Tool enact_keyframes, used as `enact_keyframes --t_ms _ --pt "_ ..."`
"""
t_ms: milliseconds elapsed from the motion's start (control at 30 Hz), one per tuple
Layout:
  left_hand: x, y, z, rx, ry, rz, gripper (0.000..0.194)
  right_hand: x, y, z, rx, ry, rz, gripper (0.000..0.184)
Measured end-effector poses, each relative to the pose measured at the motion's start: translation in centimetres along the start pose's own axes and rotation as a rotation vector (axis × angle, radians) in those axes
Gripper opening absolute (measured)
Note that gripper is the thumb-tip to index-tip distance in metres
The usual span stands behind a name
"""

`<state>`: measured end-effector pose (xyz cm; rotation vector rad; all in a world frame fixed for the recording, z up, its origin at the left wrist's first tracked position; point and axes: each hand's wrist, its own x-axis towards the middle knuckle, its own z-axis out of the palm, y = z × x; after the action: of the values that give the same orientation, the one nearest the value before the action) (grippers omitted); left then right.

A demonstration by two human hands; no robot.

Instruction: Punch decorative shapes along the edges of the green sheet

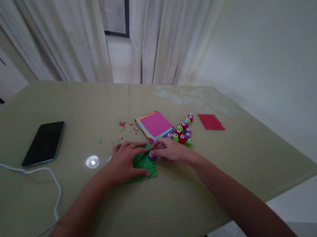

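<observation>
A sheet of green paper (144,162) lies on the table in front of me, with a row of small dark holes or marks along its right edge. My left hand (126,161) rests on this sheet with fingers spread, covering much of it. At the right edge of the paper, my right hand (168,150) pinches a small purple eye-topped piece (151,156), partly hidden by the fingers. Just beyond that hand is a cluster of similar red, green and purple eye-topped pieces (180,133). A stack of coloured paper squares (156,124), pink on top, sits behind both hands.
Red and green paper bits (122,124) are scattered left of the stack. A red paper piece (210,121) with a notched edge lies to the right. Toward the left are a dark-screened phone (44,143) and a white cable (55,193). Curtains hang behind the table (88,102).
</observation>
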<state>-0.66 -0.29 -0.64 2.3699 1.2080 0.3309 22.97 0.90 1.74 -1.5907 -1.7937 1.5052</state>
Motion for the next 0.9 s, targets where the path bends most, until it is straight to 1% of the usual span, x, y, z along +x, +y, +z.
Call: enact_keyframes --t_ms 67,133,267,367,567,767,900 --pt "0.0 0.0 0.0 0.001 0.0 0.009 0.074 0.3 -0.7 -0.4 -0.028 -0.049 0.047 0.022" --pt "0.1 0.0 -0.1 0.0 0.002 0.015 0.073 0.4 -1.3 -0.7 -0.099 -0.062 0.062 0.022" --pt "0.0 0.1 -0.1 -0.006 0.008 0.023 0.071 0.5 -1.9 -0.7 -0.241 -0.033 0.03 0.024" --pt "0.0 0.1 0.0 -0.012 0.021 0.031 0.069 0.9 -2.0 -0.5 -0.321 -0.037 -0.004 0.02" --pt "0.0 0.0 0.1 -0.024 0.034 0.034 0.069 1.5 -2.4 -0.5 -0.357 -0.069 -0.01 0.02" --pt "0.1 -0.1 0.2 -0.022 0.023 0.033 0.069 2.0 -2.4 -1.1 -0.382 -0.113 0.016 0.025" --pt "0.1 -0.1 0.2 -0.02 0.018 0.02 0.07 2.0 -2.6 -1.0 -0.389 -0.111 0.023 0.027"
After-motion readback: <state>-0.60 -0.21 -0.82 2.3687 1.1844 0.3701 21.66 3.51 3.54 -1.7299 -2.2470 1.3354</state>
